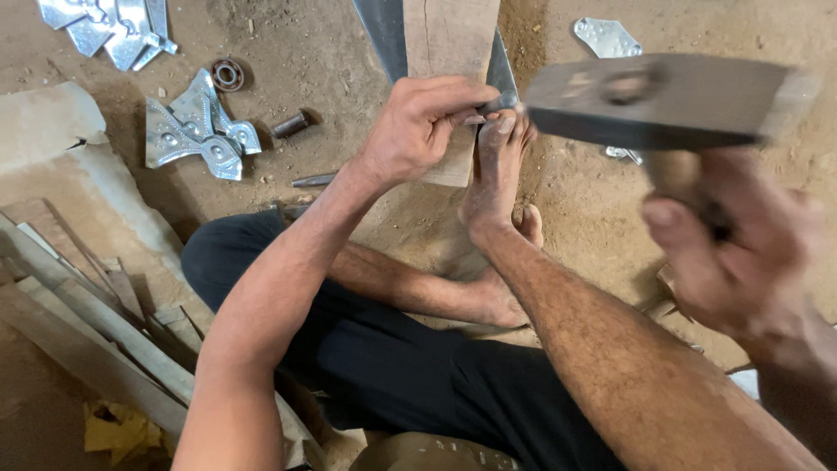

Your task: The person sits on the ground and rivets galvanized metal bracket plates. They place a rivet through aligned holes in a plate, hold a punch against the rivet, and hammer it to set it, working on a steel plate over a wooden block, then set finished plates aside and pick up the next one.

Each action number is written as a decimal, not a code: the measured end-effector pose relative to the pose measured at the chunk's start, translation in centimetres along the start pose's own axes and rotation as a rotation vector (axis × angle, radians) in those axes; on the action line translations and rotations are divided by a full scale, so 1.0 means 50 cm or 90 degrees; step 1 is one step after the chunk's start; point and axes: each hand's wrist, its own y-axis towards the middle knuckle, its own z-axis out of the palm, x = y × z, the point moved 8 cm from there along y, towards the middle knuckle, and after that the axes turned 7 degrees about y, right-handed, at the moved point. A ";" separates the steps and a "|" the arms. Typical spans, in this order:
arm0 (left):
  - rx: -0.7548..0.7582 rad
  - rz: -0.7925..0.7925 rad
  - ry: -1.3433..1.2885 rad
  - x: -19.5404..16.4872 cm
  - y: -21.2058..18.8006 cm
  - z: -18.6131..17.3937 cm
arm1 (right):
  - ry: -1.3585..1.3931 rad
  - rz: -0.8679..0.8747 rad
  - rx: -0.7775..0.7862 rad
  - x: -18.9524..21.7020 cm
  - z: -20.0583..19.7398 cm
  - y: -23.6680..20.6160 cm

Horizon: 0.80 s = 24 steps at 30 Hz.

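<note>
Person seated on a dirt floor (288, 52), black trousers, bare feet. Left hand (423, 126) reaches forward with fingers curled shut, thumb and fingertips pinching a small item, too small to identify, against the lower end of a wooden plank (449, 52). The plank lies on the ground pointing away from the person, with a grey sheet-metal strip (384, 35) under it showing at both edges. The toes of the right foot (497, 174) press against the plank's near end, touching the left hand's fingertips. Right hand (741, 253), motion-blurred, is wrapped closed around the wooden handle of a hammer (663, 100); the dark rectangular head is raised close to the camera, to the right of the plank and above it, not touching it. On the ground to the left: a stack of stamped galvanised metal brackets (196, 131), a second heap of them at the top left corner (109, 26), a round ball bearing (227, 74), a short rusty metal cylinder (290, 125) and a thin chisel-like tool (312, 180). One more bracket (606, 37) lies behind the hammer head. Loose wooden slats (78, 323) are piled at lower left beside a flat stone slab (52, 139).
</note>
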 end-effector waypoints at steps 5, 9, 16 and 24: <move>-0.012 0.005 -0.018 -0.004 -0.005 -0.001 | -0.030 -0.049 0.038 -0.008 0.031 0.010; 0.007 -0.008 0.057 -0.003 0.009 0.000 | -0.043 -0.018 0.070 -0.057 0.051 0.002; -0.059 -0.128 -0.263 0.019 0.004 -0.035 | -0.013 -0.002 -0.009 -0.059 0.049 -0.023; -0.035 -0.002 -0.016 -0.025 0.009 -0.035 | -0.018 -0.006 0.001 -0.080 0.044 -0.023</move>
